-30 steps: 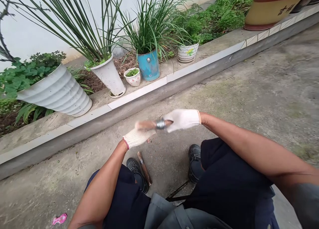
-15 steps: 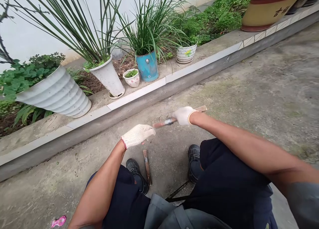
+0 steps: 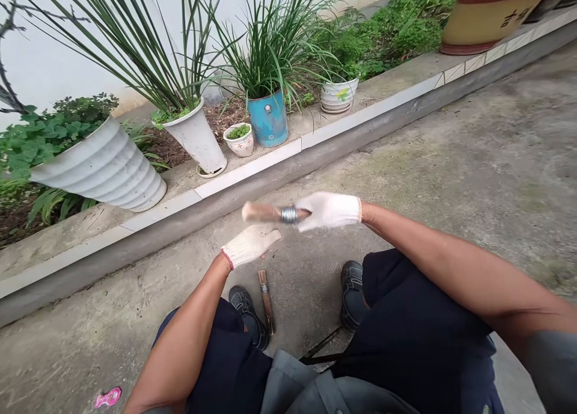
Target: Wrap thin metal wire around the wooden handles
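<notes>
My right hand (image 3: 331, 211), in a white knit glove, is closed around a wooden stick (image 3: 264, 213) with silvery wire wound round its middle. The stick points left, its far end blurred by motion. It passes just above my left hand (image 3: 250, 244), which wears a similar glove with a red cuff edge. The left fingers look curled; a small reddish bit shows under them, too little to name. On the concrete by my left shoe lies a second wooden stick (image 3: 265, 303), also bound with wire near its upper end.
A low tiled ledge (image 3: 247, 170) runs across in front. On it stand a ribbed white pot (image 3: 106, 167), a tall white pot (image 3: 198, 137), a blue bucket (image 3: 269, 122) and other planters. A pink object (image 3: 108, 397) lies at the lower left. My shoes (image 3: 351, 294) flank the middle.
The stick in my right hand has swung left and up, over my left hand, with more of it now showing past the glove. My left hand has barely moved.
</notes>
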`<state>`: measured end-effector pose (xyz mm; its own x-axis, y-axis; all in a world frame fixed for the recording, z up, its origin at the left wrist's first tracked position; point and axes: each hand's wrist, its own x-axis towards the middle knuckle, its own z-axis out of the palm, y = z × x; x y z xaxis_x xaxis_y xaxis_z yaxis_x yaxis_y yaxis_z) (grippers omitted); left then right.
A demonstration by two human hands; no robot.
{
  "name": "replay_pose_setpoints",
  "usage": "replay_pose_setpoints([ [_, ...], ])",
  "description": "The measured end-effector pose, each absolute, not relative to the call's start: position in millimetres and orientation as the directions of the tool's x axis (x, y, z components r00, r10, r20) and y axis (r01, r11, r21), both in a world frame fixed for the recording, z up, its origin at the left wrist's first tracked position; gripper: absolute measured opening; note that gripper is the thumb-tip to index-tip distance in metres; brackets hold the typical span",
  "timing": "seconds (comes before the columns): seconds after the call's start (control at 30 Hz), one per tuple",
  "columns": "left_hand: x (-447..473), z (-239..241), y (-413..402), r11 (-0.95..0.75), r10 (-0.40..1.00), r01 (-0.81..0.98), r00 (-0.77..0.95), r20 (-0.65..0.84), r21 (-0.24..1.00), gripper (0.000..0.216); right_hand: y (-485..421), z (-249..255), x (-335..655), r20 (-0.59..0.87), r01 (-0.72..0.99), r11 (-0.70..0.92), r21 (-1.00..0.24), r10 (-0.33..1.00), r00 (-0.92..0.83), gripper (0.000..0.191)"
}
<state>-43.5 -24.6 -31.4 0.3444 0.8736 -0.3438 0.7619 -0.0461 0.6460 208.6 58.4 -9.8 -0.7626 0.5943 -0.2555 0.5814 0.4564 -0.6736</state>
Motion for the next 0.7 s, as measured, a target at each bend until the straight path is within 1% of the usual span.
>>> replay_pose_setpoints([
  [0.07,-40,-28,-26,-0.018,0.879,0.755,0.325,-0.35,0.656,0.047,71,-13,210,-0.177,0.64,0.386,-0.665,0.75,-0.637,0.027],
  [0.13,-37,-26,-28,-0.02,0.877,0.756,0.327,-0.351,0.654,0.047,84,-20,213,-0.121,0.717,0.356,-0.6,0.845,-0.52,0.028],
  [0.23,-37,-26,-29,-0.04,0.87,0.775,0.337,-0.359,0.631,0.046,101,-31,219,-0.091,0.845,0.323,-0.425,0.914,-0.395,0.031],
  [0.3,-39,-27,-30,-0.054,0.868,0.782,0.344,-0.358,0.621,0.046,108,-36,222,-0.124,0.907,0.29,-0.307,0.932,-0.34,0.03],
  [0.33,-39,-27,-30,-0.06,0.869,0.784,0.346,-0.353,0.618,0.047,109,-38,222,-0.162,0.929,0.277,-0.246,0.933,-0.321,0.029],
  [0.4,-40,-26,-32,-0.079,0.874,0.792,0.346,-0.34,0.605,0.047,107,-42,219,-0.277,0.949,0.292,-0.121,0.908,-0.315,0.033],
  [0.47,-41,-23,-32,-0.105,0.881,0.806,0.348,-0.322,0.583,0.048,99,-49,213,-0.412,0.924,0.382,-0.019,0.839,-0.355,0.036],
  [0.5,-41,-22,-32,-0.124,0.884,0.814,0.351,-0.31,0.568,0.048,93,-52,210,-0.471,0.895,0.446,0.009,0.792,-0.39,0.036],
  [0.6,-42,-18,-31,-0.186,0.891,0.83,0.368,-0.267,0.526,0.046,68,-62,197,-0.58,0.77,0.638,0.007,0.63,-0.516,0.032],
  [0.7,-45,-17,-29,-0.215,0.9,0.84,0.368,-0.232,0.499,0.044,43,-64,184,-0.627,0.663,0.747,-0.044,0.496,-0.6,0.033],
])
